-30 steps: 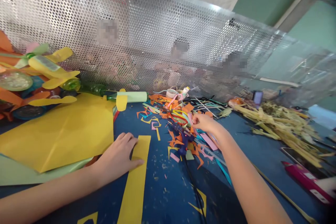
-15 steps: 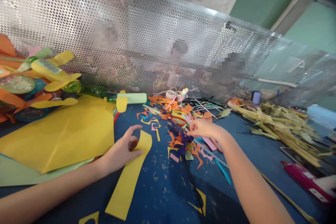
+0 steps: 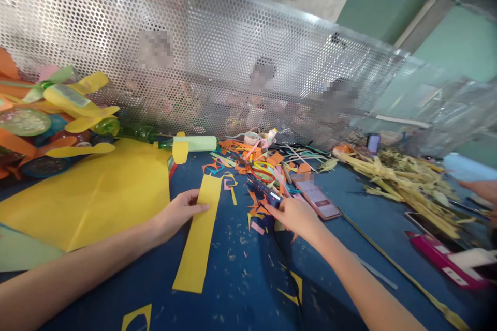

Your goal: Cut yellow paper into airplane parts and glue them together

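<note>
My left hand pinches the left edge of a long yellow paper strip between thumb and fingers, near its upper end. The strip slants over the blue tabletop with its lower end toward me. My right hand is closed around the handle area of a dark blue hot glue gun, which has a small light on its body. The gun's nose points away to the left over paper scraps. Its black cord runs toward me. My fingers partly hide the gun.
Yellow sheets and bottle crafts lie left. A phone rests right of the scraps, near dried husks and a magenta box. Another person's hand enters at right. A perforated metal screen stands behind.
My right hand has moved from the scraps down onto the glue gun. My left hand has lifted the strip and shifted it slightly away. A phone and another person's hand now show at right.
</note>
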Tool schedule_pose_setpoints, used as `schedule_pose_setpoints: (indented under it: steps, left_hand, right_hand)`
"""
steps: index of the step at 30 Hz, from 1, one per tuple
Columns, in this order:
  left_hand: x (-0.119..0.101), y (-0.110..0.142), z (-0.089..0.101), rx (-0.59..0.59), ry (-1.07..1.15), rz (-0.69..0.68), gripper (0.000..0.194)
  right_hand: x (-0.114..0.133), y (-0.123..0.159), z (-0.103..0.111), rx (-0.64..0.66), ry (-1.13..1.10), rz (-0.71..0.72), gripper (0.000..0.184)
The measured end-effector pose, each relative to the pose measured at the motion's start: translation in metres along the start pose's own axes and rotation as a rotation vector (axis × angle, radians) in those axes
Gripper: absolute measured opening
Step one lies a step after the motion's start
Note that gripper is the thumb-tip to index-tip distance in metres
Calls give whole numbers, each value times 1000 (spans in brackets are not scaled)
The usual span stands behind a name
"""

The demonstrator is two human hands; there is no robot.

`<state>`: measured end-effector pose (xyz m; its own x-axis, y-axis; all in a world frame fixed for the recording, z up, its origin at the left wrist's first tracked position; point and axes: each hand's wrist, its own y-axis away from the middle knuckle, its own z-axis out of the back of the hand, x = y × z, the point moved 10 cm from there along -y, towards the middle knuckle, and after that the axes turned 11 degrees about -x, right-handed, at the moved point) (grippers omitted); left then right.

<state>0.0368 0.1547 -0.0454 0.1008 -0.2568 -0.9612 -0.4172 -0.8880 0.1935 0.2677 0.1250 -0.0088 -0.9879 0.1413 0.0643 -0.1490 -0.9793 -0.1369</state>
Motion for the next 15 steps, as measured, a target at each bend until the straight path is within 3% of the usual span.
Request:
schedule_pose_setpoints:
  steps: [9, 15]
  left_hand:
    - [0, 1, -3, 38, 44, -26, 39]
    - [0, 1, -2, 24, 63, -12, 43]
  right_hand:
    - [7, -9, 9, -29, 85, 49, 51]
    - [12, -38, 23, -127, 97, 136, 27]
